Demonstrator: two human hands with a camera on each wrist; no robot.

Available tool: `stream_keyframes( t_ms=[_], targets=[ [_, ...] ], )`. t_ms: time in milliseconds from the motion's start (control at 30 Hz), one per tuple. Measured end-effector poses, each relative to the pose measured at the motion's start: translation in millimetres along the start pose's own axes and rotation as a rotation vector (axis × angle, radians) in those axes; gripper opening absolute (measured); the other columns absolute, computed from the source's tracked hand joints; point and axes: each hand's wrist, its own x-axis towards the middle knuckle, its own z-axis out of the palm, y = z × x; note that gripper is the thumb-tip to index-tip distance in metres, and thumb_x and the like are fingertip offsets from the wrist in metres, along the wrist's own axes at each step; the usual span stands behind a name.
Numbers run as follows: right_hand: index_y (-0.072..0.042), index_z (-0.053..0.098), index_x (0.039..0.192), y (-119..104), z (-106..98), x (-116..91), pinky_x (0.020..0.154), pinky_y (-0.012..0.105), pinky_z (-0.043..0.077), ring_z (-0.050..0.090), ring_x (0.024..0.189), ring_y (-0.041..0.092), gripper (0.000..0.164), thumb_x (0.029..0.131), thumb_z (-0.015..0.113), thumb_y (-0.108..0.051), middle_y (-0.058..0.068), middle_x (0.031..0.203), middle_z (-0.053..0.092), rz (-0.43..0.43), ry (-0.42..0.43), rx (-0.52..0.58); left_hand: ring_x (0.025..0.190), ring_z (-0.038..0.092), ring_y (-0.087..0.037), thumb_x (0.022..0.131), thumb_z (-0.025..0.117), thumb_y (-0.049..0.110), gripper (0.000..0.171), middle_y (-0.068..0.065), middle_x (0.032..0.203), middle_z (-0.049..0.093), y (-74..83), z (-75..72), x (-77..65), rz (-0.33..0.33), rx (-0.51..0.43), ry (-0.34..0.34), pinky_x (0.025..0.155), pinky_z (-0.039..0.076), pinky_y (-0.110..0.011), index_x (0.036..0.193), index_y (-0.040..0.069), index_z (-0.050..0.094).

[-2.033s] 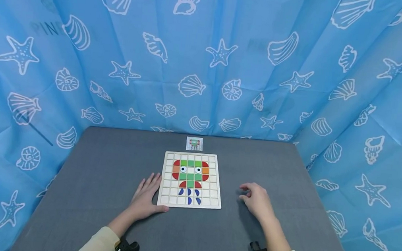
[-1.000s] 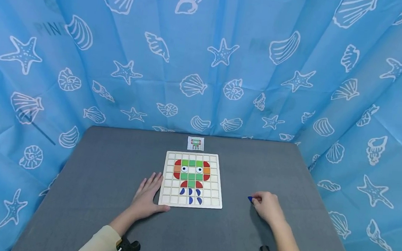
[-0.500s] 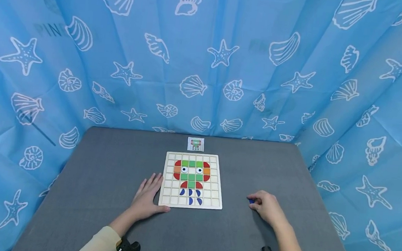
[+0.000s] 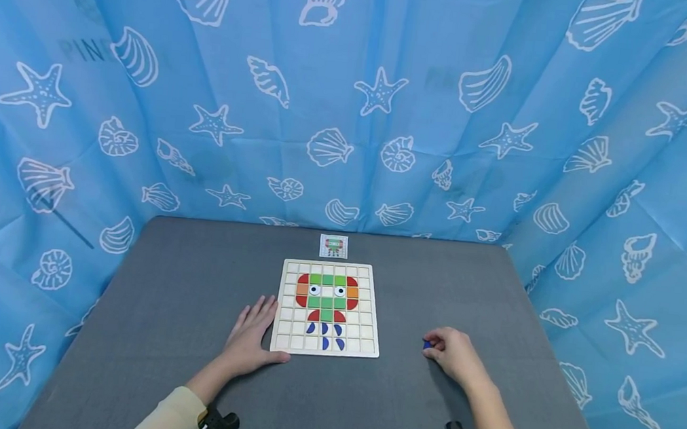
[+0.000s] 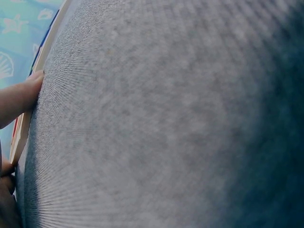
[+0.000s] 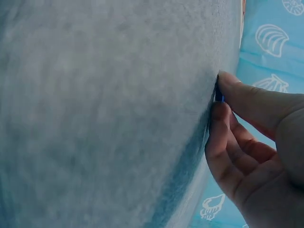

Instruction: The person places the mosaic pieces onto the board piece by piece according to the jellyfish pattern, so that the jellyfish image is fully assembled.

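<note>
A pale square grid board (image 4: 283, 342) lies mid-table in the head view. Red, orange, green and blue flat pieces on it form a figure with two eye pieces. My left hand (image 4: 250, 343) rests spread at the board's lower left corner, fingers straight along the left side and thumb at the near edge. In the left wrist view the thumb (image 5: 21, 99) touches the board's edge (image 5: 20, 135). To the right of the board, my right hand (image 4: 456, 355) pinches a small blue piece (image 6: 219, 94) between thumb and fingers, close to the tabletop. Its full shape is hidden.
Behind the board lies a small picture card (image 4: 333, 246) showing a similar figure. The table (image 4: 205, 257) has a grey cloth surface. A blue curtain (image 4: 342, 92) with white shells hangs behind it and at both sides.
My right hand has moved slightly right and toward me and taken hold of the blue piece, which then shifts in its fingertips. The left hand stays at the board.
</note>
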Motion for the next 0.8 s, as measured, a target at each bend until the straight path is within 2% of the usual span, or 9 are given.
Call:
stream_keyframes(
  t_ms=[333, 567, 800],
  targets=[
    [-0.005, 0.075, 0.110, -20, 6, 3, 0.063, 0.033, 0.048, 0.057, 0.071, 0.010, 0.024, 0.086, 0.080, -0.009, 0.004, 0.089, 0.066, -0.054, 0.097, -0.013, 0.158, 0.005, -0.031, 0.071, 0.073, 0.076, 0.124, -0.008, 0.169, 0.017, 0.1, -0.4, 0.4, -0.013, 0.004, -0.020, 0.124, 0.004, -0.057, 0.162, 0.010, 0.020],
    [-0.004, 0.076, 0.106, -49, 13, 9, 0.066, 0.034, 0.050, 0.058, 0.072, 0.011, 0.024, 0.084, 0.082, -0.011, 0.006, 0.092, 0.070, -0.115, 0.185, -0.022, 0.158, 0.006, -0.031, 0.070, 0.074, 0.077, 0.126, -0.009, 0.169, 0.017, 0.8, -0.8, -0.2, -0.019, 0.008, -0.021, 0.124, 0.005, -0.056, 0.162, 0.010, 0.021],
    [-0.005, 0.077, 0.104, -83, 24, 13, 0.065, 0.031, 0.049, 0.057, 0.071, 0.009, 0.023, 0.082, 0.084, -0.011, 0.005, 0.091, 0.070, -0.139, 0.210, 0.008, 0.158, 0.005, -0.031, 0.071, 0.072, 0.078, 0.126, -0.009, 0.169, 0.016, -1.1, 1.0, 0.5, -0.013, 0.017, -0.024, 0.125, 0.004, -0.057, 0.162, 0.009, 0.020]
  ],
)
